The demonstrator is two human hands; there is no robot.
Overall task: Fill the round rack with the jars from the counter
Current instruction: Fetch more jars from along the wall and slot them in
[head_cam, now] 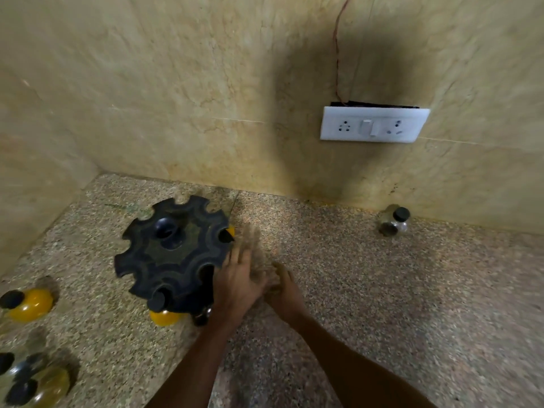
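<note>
The black round rack (173, 251) stands on the speckled counter, left of centre. It holds a jar with yellow contents (163, 316) at its front, a dark jar (202, 315) beside that, and another yellow jar (231, 231) in a right slot. My left hand (235, 281) is against the rack's right side with its fingers stretched out. My right hand (287, 293) is close beside it, fingers curled. A brownish blur lies between the two hands, and I cannot tell what it is. Loose jars remain: a yellow one (29, 303) at far left, several (35, 381) at bottom left, and a clear one (394, 220) by the back wall.
A tiled wall closes the back and left of the counter corner. A white socket and switch plate (374, 125) is on the wall above the right side. Bare granite (382, 304) stretches to the right of my hands.
</note>
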